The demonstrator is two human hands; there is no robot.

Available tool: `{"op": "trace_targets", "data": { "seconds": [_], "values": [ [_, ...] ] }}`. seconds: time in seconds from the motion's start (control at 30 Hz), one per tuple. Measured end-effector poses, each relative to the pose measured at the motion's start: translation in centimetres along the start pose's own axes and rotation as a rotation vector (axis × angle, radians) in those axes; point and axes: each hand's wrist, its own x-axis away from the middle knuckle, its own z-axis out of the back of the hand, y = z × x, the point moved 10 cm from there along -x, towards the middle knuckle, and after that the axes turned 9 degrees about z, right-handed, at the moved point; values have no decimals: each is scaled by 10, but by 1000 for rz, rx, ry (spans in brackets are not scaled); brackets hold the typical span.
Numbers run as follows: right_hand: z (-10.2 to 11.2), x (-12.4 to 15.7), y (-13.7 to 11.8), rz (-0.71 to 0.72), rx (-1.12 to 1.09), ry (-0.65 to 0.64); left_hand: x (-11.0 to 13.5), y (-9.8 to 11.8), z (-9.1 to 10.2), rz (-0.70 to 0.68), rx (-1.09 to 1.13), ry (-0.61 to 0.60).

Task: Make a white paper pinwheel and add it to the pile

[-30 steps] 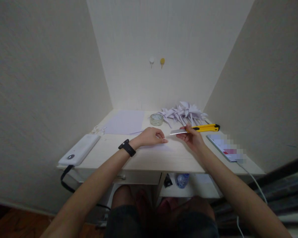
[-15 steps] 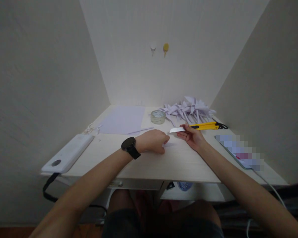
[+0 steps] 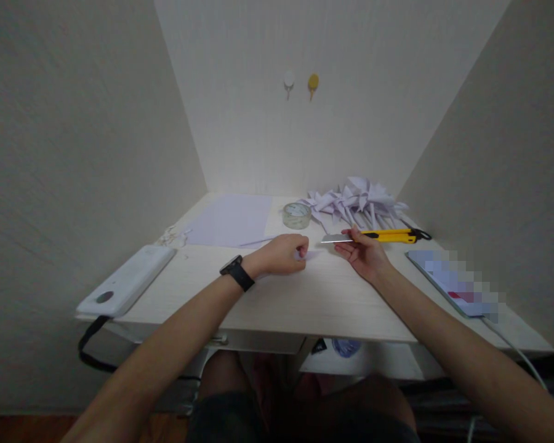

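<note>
Far left of desk (image 3: 268,301): a flat white device (image 3: 125,282) lay at the edge, with a black cord (image 3: 88,346) looping off below it. Just past it, a few paper scraps (image 3: 173,234). A large pale sheet (image 3: 233,219) lay flat toward the back wall.

Left hand (image 3: 281,253) rested on the desk near the centre, black watch (image 3: 236,272) on the wrist. Fingers were curled closed, tips clamped on a small paper slip (image 3: 308,253) that lay flat on the desktop, mostly hidden under the hand.

Behind the hand stood 1 roll of clear tape (image 3: 296,215), apart from both hands. On the wall above, 2 small hooks: 1 white (image 3: 289,80), 1 yellow (image 3: 313,81).

Right hand (image 3: 364,255), palm turned up, grasped a yellow utility knife (image 3: 385,235) by the front of its body. The blade (image 3: 336,238) was extended and pointed left toward the slip, its tip near the left hand's knuckles but not touching them. The knife was held just above the desk, roughly level.

Behind the knife sat a heap of folded white paper shapes (image 3: 356,198), many points sticking out. A black loop (image 3: 420,234) showed at the knife's rear end; I could not tell what it was.

Far right: a flat screen device (image 3: 457,280), blurred out, with a pale cable (image 3: 512,347) running off the desk edge. Below the desktop, a bottle (image 3: 346,346) was partly visible on a shelf.
</note>
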Motion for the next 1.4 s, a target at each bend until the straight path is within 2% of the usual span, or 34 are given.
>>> {"op": "trace_targets", "data": {
  "seconds": [0.13,0.3,0.43,0.77,1.07,1.27,1.4],
  "values": [
    [-2,5,4,-3,-4,-52,1,-2,1,-64,-20,35],
    [-6,10,6,15,18,-135,3,-1,-2,-54,-29,-8],
    [-1,12,7,18,2,-90,5,1,-5,-41,-58,-45],
    [11,22,8,2,-49,-25,5,0,-8,-66,-15,-38],
    [-4,34,4,30,110,-94,5,-1,-11,-48,-9,-56],
    [2,32,0,60,75,-12,5,8,-12,-109,-13,-57],
    [4,30,1,43,67,-25,7,16,-7,-128,-63,-47]
  ]
}}
